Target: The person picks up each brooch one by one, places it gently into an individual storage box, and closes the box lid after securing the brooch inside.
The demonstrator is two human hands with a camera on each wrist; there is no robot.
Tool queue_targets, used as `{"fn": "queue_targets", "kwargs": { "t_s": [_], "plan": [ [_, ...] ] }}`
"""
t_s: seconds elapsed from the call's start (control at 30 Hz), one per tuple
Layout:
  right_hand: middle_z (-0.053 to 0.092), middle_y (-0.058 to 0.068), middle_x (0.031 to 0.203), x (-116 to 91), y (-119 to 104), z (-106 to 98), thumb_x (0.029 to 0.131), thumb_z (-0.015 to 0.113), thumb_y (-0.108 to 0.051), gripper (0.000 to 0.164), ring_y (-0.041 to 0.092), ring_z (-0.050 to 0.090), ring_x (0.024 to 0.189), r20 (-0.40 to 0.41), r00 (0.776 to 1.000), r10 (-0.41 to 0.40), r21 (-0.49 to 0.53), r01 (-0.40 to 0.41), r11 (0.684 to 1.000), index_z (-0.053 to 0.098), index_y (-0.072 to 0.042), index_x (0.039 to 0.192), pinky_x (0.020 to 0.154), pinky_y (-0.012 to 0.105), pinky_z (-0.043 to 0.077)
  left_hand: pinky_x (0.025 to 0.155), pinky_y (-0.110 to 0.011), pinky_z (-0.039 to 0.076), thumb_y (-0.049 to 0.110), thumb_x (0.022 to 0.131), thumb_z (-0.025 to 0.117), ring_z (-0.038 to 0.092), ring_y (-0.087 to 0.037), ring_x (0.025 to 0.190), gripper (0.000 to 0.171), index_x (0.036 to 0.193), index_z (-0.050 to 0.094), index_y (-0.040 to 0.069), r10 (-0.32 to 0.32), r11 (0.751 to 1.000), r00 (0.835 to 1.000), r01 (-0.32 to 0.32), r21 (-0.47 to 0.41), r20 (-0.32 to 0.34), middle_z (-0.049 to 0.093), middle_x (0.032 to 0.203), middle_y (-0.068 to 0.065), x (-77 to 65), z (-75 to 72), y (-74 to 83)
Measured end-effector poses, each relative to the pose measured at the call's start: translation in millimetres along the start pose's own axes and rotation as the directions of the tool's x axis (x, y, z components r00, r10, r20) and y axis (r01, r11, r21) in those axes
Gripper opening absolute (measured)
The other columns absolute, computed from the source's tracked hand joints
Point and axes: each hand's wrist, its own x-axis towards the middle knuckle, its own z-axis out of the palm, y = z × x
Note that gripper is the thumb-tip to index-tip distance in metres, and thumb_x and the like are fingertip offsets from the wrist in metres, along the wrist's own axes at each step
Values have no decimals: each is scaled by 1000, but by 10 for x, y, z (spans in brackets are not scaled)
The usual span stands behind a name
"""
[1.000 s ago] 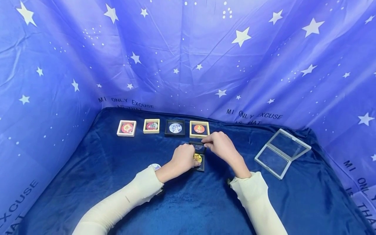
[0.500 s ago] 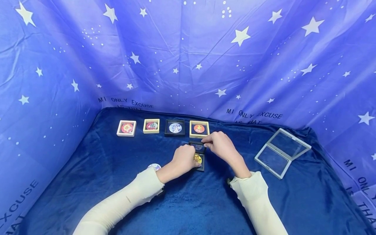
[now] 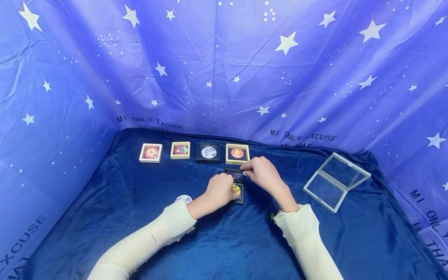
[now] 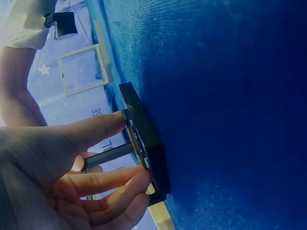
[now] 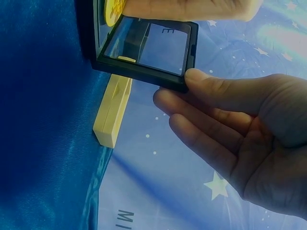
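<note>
Near the middle of the table, a small hinged black display frame (image 3: 241,199) lies open, its lid raised toward the back. My left hand (image 3: 218,190) holds a yellow patterned round badge (image 3: 236,189) by its edge, thumb and fingers on opposite sides, right over the frame's lower half. The left wrist view shows the badge edge-on, close against the window. My right hand (image 3: 264,173) pinches a corner of the lid (image 5: 144,78) between thumb and fingertips. Part of the badge is hidden behind my left fingers.
Along the back stand a pink frame (image 3: 149,160), a gold frame (image 3: 180,157), a black frame (image 3: 198,156) and another gold frame (image 3: 227,156), each with a round badge. A loose purple-and-white badge (image 3: 184,198) lies beside my left sleeve. An open white frame (image 3: 330,179) stands at right.
Both hands stay almost in place; the left hand shifts very slightly right with the yellow badge. The lid remains raised in my right hand.
</note>
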Motion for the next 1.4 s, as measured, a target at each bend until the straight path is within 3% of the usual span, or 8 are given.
{"fn": "queue_targets", "kwargs": {
  "t_s": [0.53,0.63,0.77,0.9,1.03,1.13,1.27,1.4],
  "plan": [
    [79,11,103,-6,-9,-13,92,73,-5,15,25,75,92,2,1000,-8,15,8,1000,81,-5,105,81,42,59,56,-33,53,44,75,90,67,-19,67,41,84,73,6,-1,1000,1000,1,-2,-13,70,77,-5,0,13,-11],
    [79,11,103,-4,-2,-15,92,73,-5,15,23,75,90,8,1000,-6,21,6,1000,80,-5,105,79,41,58,54,-32,51,45,75,89,65,-18,64,41,77,71,8,6,1000,1000,-7,-15,-28,68,73,-4,-5,15,-24],
    [79,11,104,2,13,-16,93,72,-7,16,24,75,92,32,999,10,39,-11,999,80,-4,107,80,41,58,46,-29,42,44,78,88,54,-13,52,47,59,57,14,11,998,999,-15,-61,-51,54,59,2,-12,9,-50],
    [79,11,104,9,19,-11,94,73,-13,19,24,75,94,71,997,38,60,-43,997,79,-4,109,83,43,59,42,-25,32,41,81,86,40,-9,45,55,52,44,18,13,996,996,-21,-90,-89,37,51,7,-26,-23,-69],
    [79,12,104,12,17,-10,96,71,-19,22,21,75,89,94,994,53,84,-61,995,78,-4,110,80,41,59,41,-22,24,36,85,83,32,-6,42,53,52,47,16,21,990,990,-40,-135,-137,29,47,10,-35,-81,-84],
    [79,11,103,4,14,-15,97,69,-21,22,16,71,80,95,994,61,100,-71,992,79,-5,110,74,37,57,41,-21,22,32,88,81,34,-6,41,43,56,58,13,27,983,984,-58,-172,-178,34,46,8,-37,-131,-98],
    [75,7,84,-2,14,-23,99,66,-22,23,12,53,62,100,991,88,127,-100,987,79,-6,109,63,30,45,44,-20,30,31,90,78,46,-6,47,29,72,73,10,19,981,967,-68,-183,-255,57,55,4,-26,-193,-120],
    [51,-3,59,6,35,-23,102,63,-26,28,12,37,52,115,984,140,157,-157,975,80,-4,103,56,28,33,45,-20,37,29,91,76,53,-7,50,23,77,75,10,8,976,947,-76,-202,-320,66,62,3,3,-234,-153]
  ]
}}
